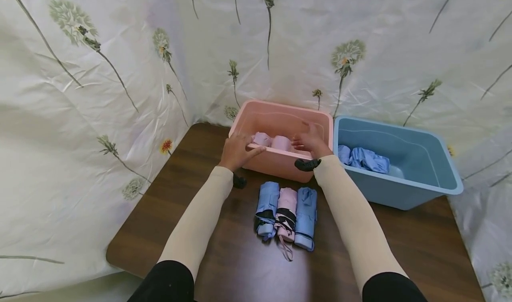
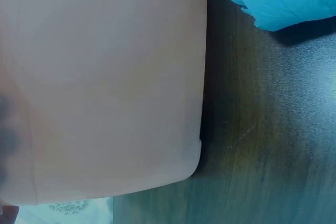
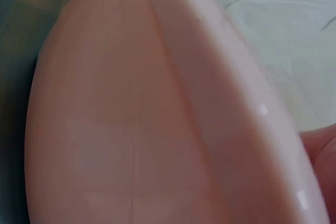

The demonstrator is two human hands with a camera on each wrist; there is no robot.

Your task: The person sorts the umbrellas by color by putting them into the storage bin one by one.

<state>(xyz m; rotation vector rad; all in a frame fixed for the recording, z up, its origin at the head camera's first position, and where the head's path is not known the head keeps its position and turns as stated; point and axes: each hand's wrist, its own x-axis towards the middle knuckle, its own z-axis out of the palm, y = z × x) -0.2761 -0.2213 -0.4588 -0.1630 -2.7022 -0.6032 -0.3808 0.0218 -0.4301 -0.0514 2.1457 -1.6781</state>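
A pink plastic bin (image 1: 276,165) stands at the back of the table with pink folded umbrellas (image 1: 282,143) lying inside. My left hand (image 1: 239,152) is over its front left rim, thumb stretched out towards the umbrellas. Over the front right rim reaches my right hand (image 1: 311,141), its fingers spread inside beside the pink umbrellas. The bin's outer wall (image 2: 105,87) fills much of the left wrist view. In front of the bin lie a blue folded umbrella (image 1: 268,202), a pink folded umbrella (image 1: 287,199) and another blue folded umbrella (image 1: 306,213), side by side.
A blue plastic bin (image 1: 400,188) stands right of the pink one, with blue folded umbrellas (image 1: 370,160) at its left end. Both bins are on a dark wooden table (image 1: 160,231). A flower-patterned curtain (image 1: 296,53) hangs close behind and to the left.
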